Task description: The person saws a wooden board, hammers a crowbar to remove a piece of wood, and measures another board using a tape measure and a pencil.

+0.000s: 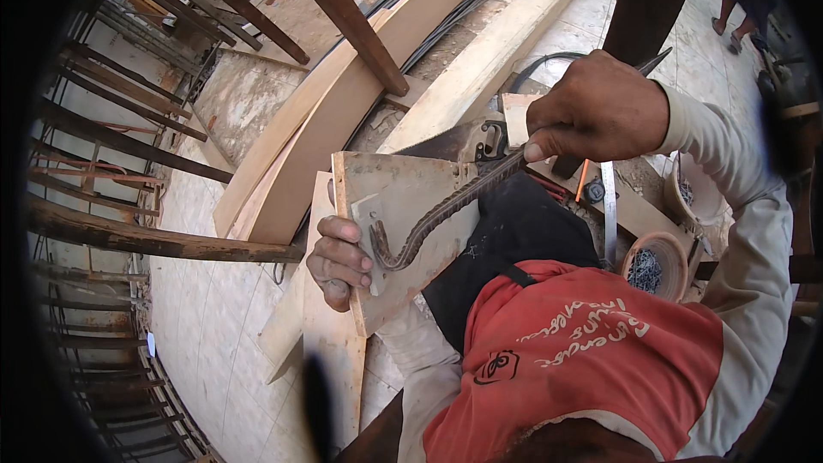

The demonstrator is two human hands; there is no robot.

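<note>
My right hand (596, 107) is closed around a ribbed steel bar (459, 199), bent into a hook at one end and tapering to a point past my fist. The hooked end rests by a small wooden strip (367, 214) lying on a flat wooden board (420, 178). My left hand (334, 261) grips the board's left edge, fingers wrapped around it beside the strip; its thumb is hidden. Behind the board lies a handsaw (490, 139), its blade partly covered.
Long planks (317, 137) and black cables (446, 13) stretch across the tiled floor. Near my right side are a pot of nails (656, 261), a metal ruler (609, 214), a tape measure (593, 190) and an orange pencil (582, 178). Another person's legs (737, 21) show far right.
</note>
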